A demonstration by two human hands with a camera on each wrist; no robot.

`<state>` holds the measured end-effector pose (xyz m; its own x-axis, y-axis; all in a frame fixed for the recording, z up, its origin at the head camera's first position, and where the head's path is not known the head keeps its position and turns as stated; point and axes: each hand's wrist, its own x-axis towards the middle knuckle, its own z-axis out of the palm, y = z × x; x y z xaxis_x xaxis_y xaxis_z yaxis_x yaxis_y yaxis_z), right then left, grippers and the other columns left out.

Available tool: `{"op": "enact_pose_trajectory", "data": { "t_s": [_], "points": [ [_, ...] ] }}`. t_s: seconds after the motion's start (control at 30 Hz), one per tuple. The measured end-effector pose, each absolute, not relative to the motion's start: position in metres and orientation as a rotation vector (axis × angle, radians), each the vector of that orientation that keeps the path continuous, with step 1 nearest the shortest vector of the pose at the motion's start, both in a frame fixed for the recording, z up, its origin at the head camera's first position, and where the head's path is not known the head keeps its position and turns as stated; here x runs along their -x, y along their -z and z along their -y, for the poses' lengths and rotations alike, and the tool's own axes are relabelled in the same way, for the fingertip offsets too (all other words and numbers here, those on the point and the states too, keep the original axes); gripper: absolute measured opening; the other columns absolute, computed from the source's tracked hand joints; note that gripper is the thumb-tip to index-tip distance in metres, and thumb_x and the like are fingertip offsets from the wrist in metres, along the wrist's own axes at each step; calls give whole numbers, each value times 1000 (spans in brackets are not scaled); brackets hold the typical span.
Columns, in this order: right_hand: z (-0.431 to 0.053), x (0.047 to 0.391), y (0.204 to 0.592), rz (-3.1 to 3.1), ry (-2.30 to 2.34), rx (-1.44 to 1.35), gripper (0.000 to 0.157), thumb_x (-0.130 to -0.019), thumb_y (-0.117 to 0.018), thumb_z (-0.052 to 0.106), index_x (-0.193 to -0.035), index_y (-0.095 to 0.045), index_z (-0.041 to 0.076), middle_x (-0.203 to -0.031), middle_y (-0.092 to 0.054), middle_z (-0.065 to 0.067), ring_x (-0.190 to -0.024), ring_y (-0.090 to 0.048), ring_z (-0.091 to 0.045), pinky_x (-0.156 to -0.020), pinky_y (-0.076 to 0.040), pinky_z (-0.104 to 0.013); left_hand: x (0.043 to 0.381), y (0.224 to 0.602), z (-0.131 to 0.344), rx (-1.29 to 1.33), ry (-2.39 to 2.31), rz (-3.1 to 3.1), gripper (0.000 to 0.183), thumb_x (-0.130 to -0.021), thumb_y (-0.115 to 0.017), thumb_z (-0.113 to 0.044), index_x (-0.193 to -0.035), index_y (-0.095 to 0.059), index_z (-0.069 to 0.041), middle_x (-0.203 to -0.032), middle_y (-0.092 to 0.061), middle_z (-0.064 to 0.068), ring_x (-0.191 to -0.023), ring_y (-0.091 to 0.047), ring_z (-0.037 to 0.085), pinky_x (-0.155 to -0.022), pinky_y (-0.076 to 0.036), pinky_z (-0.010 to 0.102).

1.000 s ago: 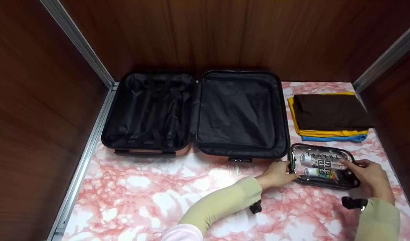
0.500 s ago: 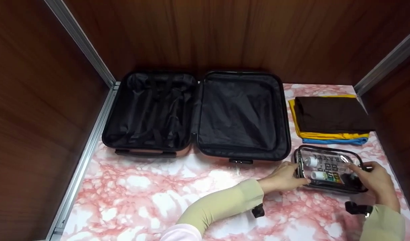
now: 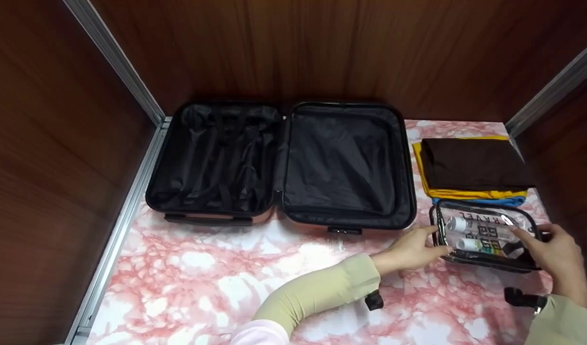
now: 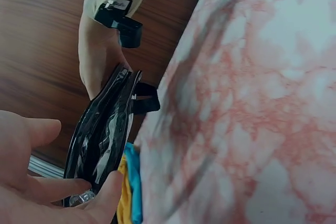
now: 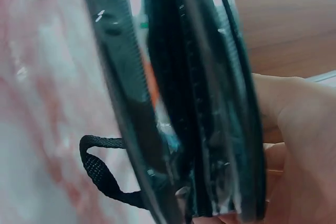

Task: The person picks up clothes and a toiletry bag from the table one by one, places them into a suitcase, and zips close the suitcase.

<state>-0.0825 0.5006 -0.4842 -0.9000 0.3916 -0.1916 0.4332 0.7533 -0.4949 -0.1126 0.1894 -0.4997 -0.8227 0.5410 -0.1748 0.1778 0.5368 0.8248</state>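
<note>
A clear toiletry bag (image 3: pixel 497 261) with black trim and "TRAVEL" lettering is at the right, in front of the clothes. Two white-capped tubes (image 3: pixel 471 245) show through its clear face. My left hand (image 3: pixel 413 250) holds its left end between thumb and fingers. At the opposite end my right hand (image 3: pixel 559 251) grips it, thumb over the top face. The left wrist view shows the bag (image 4: pixel 102 124) edge-on, with a black loop (image 4: pixel 146 99) on its side. Close up in the right wrist view, the zipper (image 5: pixel 191 87) runs along the bag's side.
An open suitcase (image 3: pixel 341 223) with black lining lies at the back, both halves facing up. Folded brown, yellow and blue clothes (image 3: pixel 475 163) are stacked right of it. Wood-grain panels (image 3: pixel 322 52) enclose the pink marbled table (image 3: pixel 193 287) at back and sides.
Both hands have moved the toiletry bag to the right, and its far edge now overlaps the blue cloth in the head view. The suitcase and clothes have stayed in place.
</note>
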Motion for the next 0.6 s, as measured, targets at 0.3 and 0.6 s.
{"op": "enact_pose_trajectory", "data": {
  "t_s": [0.3, 0.6],
  "points": [
    [-486, 89, 468, -2964, 863, -678, 80, -96, -63, 50, -136, -43, -17, -128, -48, -44, -111, -48, -61, -90, -36, -67, 118, 486, -183, -531, -1340, -2408, 62, -96, -69, -45, -148, -54, -16, -145, -50, -5, -120, -53, 5, -101, -40, 19],
    [-463, 98, 455, -3055, 931, -674, 76, -97, -63, 48, -136, -45, -15, -123, -52, -40, -109, -49, -58, -88, -34, -64, 132, 479, -174, -441, -1626, -2375, 52, -98, -68, -38, -142, -58, -12, -124, -56, -6, -99, -60, 4, -80, -46, 13]
  ]
}}
